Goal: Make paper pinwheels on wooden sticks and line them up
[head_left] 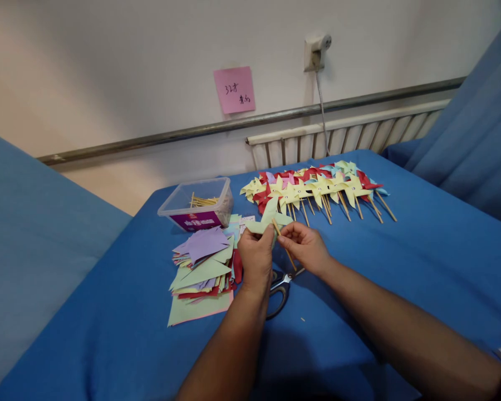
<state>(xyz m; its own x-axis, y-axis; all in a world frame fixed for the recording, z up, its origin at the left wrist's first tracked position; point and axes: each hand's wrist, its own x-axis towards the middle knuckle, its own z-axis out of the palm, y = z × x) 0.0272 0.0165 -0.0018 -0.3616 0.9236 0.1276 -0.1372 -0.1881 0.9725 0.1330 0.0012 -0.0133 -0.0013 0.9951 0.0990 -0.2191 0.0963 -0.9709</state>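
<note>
Between my hands is a pale green paper pinwheel (270,214), its blades folded and spread. My left hand (256,250) is closed on it, thumb near its middle. A thin wooden stick (290,259) slants down and right across the pinwheel's centre. My right hand (304,245) pinches at this stick, with fingertips close to the pinwheel's right blade. Whether the stick is fastened to the paper is hidden by my fingers. Below the hands lie dark-handled scissors (280,295) on the blue cloth, partly covered by my left wrist.
Finished pinwheels (321,189) in yellow, red and other colours lie in rows at the back right. A clear plastic box (200,214) holds wooden sticks at the back left. In front of it is a stack of coloured paper (204,273). A radiator (350,133) stands behind the blue-covered table (121,334).
</note>
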